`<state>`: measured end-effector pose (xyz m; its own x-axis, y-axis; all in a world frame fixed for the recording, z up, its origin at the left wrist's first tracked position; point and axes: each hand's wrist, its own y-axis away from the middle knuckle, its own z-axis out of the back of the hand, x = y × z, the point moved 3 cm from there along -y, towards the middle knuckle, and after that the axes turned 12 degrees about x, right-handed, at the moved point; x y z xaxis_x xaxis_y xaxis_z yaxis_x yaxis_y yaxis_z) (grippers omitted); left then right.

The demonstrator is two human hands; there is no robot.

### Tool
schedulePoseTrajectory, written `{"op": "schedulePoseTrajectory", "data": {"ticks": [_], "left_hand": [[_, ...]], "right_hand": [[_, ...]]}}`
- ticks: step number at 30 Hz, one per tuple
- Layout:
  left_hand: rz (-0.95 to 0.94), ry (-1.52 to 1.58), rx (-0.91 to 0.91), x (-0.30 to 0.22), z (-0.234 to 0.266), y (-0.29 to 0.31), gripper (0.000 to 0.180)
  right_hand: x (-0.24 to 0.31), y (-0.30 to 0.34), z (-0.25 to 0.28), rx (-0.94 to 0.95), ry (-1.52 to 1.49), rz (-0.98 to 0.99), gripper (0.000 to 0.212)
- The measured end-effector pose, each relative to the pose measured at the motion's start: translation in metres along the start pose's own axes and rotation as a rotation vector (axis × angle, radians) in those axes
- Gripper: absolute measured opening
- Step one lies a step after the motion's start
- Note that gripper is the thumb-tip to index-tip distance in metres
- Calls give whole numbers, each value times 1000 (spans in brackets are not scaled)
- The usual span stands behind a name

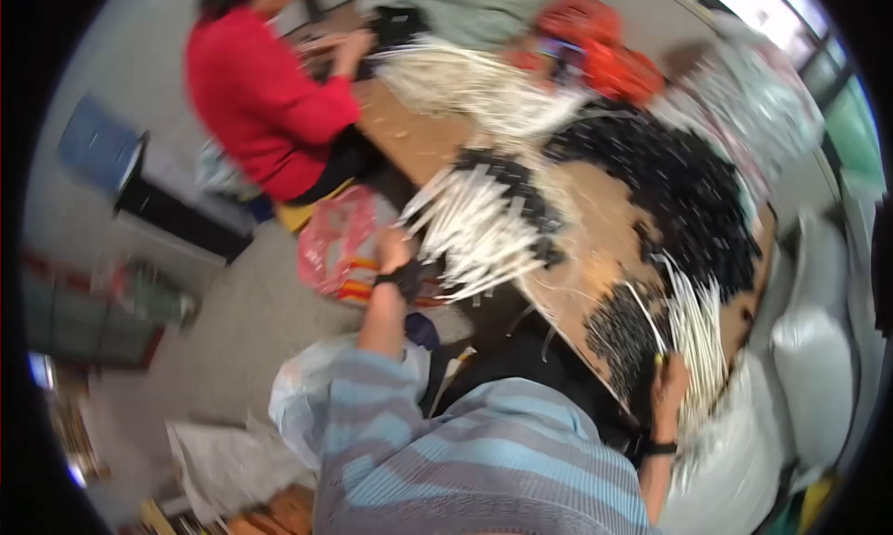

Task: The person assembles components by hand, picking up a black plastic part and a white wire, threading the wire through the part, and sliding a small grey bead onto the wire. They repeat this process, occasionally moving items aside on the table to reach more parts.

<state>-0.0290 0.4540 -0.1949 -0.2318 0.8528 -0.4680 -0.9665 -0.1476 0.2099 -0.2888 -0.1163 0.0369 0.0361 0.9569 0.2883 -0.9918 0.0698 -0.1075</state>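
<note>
My left hand (394,250), smeared by motion, is at the left end of a pile of thin white sticks (484,228) at the table's near edge. Whether its fingers grip any of them does not show. At the right, my right hand (669,382) is closed around a slim white stick (649,317) that points away from me; a small yellow bit shows by the fingers. Beside this hand lies a bundle of white sticks (698,335). A heap of small dark pieces (619,340) sits just left of it.
The brown table (595,219) carries a large pile of black pieces (688,191) and long white strands (465,84). Across from me at the left sits a person in red (265,98). Red bags (595,46), clear plastic sacks (744,107) and grey sacks (814,340) crowd the edges.
</note>
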Motion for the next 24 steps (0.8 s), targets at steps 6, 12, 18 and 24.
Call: {"op": "schedulePoseTrajectory", "data": {"ticks": [6, 12, 18, 24], "left_hand": [[-286, 709, -530, -162, 135, 140, 33], [-981, 534, 474, -376, 62, 185, 29], [-1260, 216, 192, -465, -48, 110, 35], [-1203, -38, 248, -468, -63, 98, 29]], "right_hand": [[0, -9, -9, -22, -68, -45, 10], [-39, -21, -1, -119, 41, -186, 10], [-13, -23, 34, -99, -169, -96, 12], [1, -6, 36, 166, -422, -139, 17]]}}
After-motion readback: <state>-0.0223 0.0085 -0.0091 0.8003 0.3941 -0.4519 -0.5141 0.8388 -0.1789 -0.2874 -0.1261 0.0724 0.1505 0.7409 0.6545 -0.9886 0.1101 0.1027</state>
